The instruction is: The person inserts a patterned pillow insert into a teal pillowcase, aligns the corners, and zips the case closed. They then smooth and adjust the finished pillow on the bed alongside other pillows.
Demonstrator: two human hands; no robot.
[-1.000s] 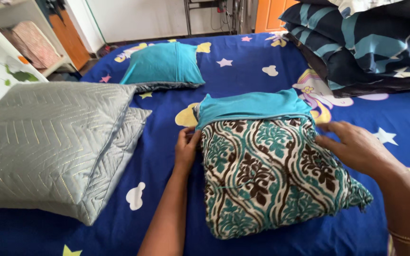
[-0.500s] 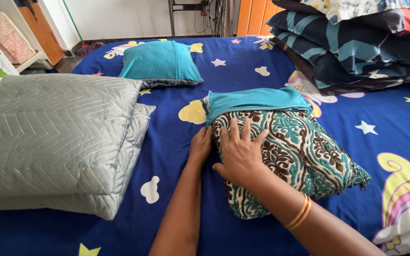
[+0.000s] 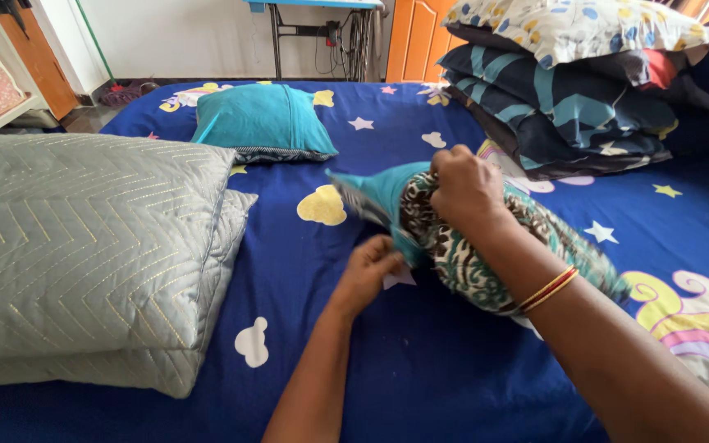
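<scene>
A person's right hand (image 3: 465, 187) is clenched on the upper edge of a patterned cushion (image 3: 486, 246), teal, brown and cream, lifting that end off a blue bed sheet (image 3: 387, 361) printed with stars, clouds and cartoon shapes. The left hand (image 3: 368, 273) is closed on the cushion's lower edge, where a teal cover (image 3: 379, 197) is bunched over its far end. The cushion sits tilted near the middle of the bed, its near end touching the sheet. Thin red and gold bangles (image 3: 546, 289) circle the right wrist.

To the left, 2 grey quilted cushions (image 3: 84, 246) with a chevron stitch lie stacked, 1 on the other, well apart from the hands. Farther back on the bed rests a teal cushion (image 3: 263, 121), flat on the sheet. At upper right, a pile of pillows (image 3: 576, 90) in dark blue stripes and a pale floral print is heaped at the bed's edge. Beyond the bed, an orange door (image 3: 416, 37) and the metal frame of a blue-topped table (image 3: 313, 33) stand against a white wall.
</scene>
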